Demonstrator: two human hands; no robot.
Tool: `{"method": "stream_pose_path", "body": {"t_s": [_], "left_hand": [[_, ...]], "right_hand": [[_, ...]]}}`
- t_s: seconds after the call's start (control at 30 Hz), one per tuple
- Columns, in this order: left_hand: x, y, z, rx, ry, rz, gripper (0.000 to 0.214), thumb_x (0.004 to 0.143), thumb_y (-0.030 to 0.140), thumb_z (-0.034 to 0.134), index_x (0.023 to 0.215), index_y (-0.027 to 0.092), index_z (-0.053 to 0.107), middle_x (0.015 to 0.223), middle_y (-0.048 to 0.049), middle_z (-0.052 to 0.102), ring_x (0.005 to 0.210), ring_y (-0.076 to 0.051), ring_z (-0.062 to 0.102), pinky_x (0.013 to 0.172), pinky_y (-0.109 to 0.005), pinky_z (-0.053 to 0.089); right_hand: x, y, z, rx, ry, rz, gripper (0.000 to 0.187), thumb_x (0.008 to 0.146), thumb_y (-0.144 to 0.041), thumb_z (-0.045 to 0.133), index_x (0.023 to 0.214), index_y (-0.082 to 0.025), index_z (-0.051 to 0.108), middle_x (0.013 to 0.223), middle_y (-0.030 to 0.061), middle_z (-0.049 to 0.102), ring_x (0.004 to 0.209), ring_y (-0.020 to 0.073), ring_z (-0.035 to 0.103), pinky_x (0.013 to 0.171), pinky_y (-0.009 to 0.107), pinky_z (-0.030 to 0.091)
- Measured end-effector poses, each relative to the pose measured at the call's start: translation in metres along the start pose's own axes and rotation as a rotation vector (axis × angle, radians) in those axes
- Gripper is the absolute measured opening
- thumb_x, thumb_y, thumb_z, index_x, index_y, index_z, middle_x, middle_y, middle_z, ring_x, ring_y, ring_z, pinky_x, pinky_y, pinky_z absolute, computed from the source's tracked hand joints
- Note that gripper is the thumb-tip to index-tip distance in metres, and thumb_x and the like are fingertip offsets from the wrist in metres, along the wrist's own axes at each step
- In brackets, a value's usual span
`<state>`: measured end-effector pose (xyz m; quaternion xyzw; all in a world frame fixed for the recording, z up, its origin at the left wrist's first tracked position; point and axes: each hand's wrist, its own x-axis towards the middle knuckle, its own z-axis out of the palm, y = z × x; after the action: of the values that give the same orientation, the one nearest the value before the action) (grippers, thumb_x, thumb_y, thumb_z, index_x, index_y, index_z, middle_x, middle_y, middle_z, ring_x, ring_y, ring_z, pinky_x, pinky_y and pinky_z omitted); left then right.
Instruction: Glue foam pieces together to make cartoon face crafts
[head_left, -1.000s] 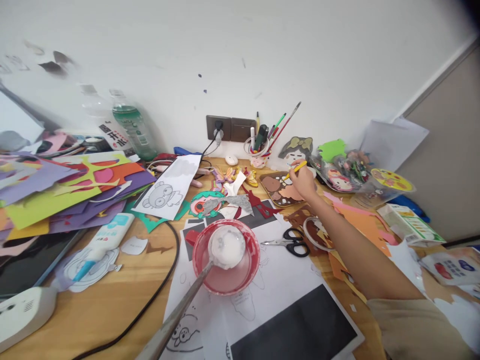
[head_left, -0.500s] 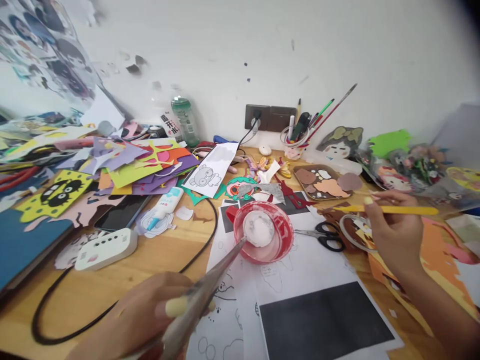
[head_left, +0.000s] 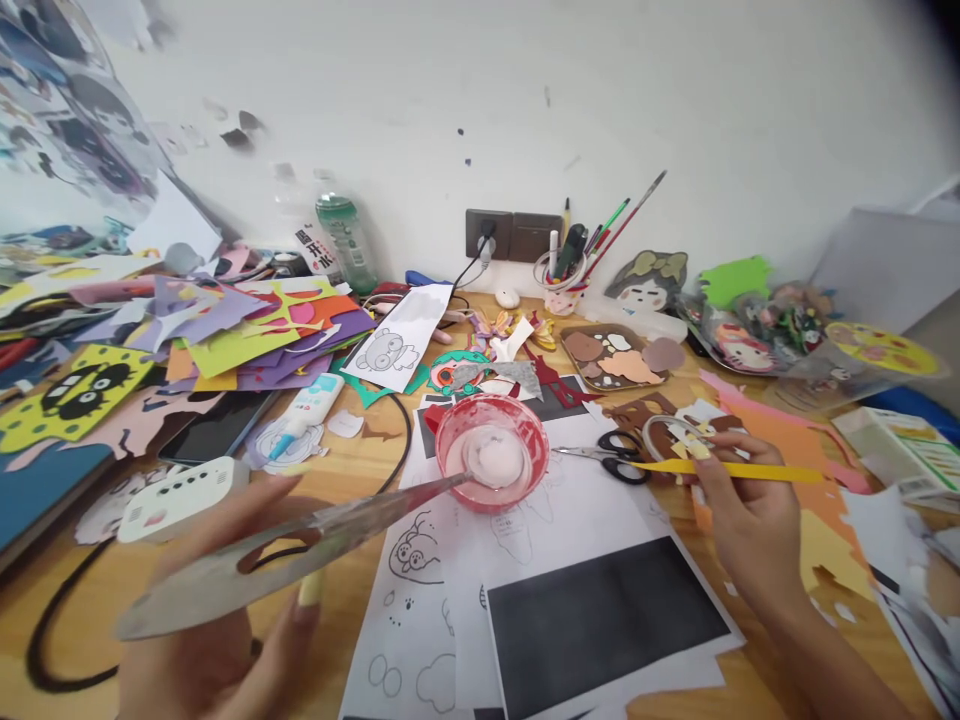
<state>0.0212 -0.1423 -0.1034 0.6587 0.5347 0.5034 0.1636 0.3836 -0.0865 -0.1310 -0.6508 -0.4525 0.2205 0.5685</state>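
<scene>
A red mug (head_left: 459,425) stands near the centre of the frame on the desk (head_left: 315,650), partly on white printed sheets, with a pale whitish mixture along its inside. The round bowl of a metal ladle (head_left: 330,535) sits in it, coated in white paste (head_left: 499,455). The ladle's long handle slants over the rim toward the lower left of the frame, where the left hand (head_left: 199,660) has hold of it, the handle lying between the fingers. At the right of the frame, the right hand (head_left: 757,530) pinches a slim yellow pointed tool (head_left: 795,473), its tip near the black-handled scissors (head_left: 619,455).

Upper centre, a pen cup (head_left: 566,300) bears pens, markers and a long paintbrush (head_left: 634,215). Right of centre, a brown tray (head_left: 596,381) contains brown, peach and white paper cut-outs. Farther right, plastic-wrapped trinkets crowd a plate (head_left: 757,372), and a white-and-green carton (head_left: 900,450) lies near the edge. Two plastic bottles stand upper left, one green (head_left: 345,245), one clear with a lettered label (head_left: 315,245); their contents are unclear.
</scene>
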Motion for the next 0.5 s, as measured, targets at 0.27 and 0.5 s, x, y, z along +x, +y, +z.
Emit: {"method": "stream_pose_path", "body": {"t_s": [0.27,0.5], "left_hand": [[0.038,-0.027,0.031,0.044,-0.371,-0.215,0.049,0.079,0.036,0.049,0.122,0.027,0.029,0.128,-0.0073,0.04,0.115,-0.021,0.045,0.09,-0.036,0.049],[0.091,-0.019,0.056,0.386,-0.611,-0.11,0.039,0.083,0.031,0.036,0.12,0.022,0.039,0.103,-0.008,0.055,0.081,-0.016,0.056,0.074,-0.033,0.049]], "right_hand": [[-0.001,0.0,0.0,0.011,-0.008,-0.019,0.03,0.072,-0.039,0.06,0.093,-0.02,0.049,0.065,-0.0015,0.054,0.055,0.0124,0.053,0.051,0.026,0.04],[-0.001,0.002,0.0,0.037,-0.027,-0.026,0.027,0.072,-0.037,0.061,0.092,-0.023,0.049,0.063,-0.0022,0.054,0.055,0.0126,0.052,0.052,0.026,0.041]]}}
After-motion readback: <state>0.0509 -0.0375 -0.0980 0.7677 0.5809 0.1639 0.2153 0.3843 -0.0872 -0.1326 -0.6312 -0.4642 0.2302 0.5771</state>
